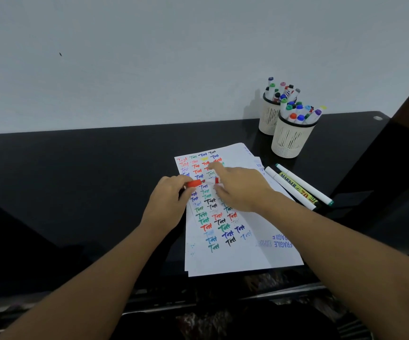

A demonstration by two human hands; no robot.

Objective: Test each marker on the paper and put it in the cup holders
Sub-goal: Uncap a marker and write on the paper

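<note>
Marker (217, 180) in right hand (241, 190); cap (193, 184) in left hand (171, 200).

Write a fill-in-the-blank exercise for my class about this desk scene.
1. The left hand holds a marker cap coloured ____.
2. The white paper sheet carries the word ____ many times.
3. Markers fill ____ cream mesh cup holders.
4. Right of the paper lie ____ loose markers on the black table.

Missing words: red; Test; two; three
</note>
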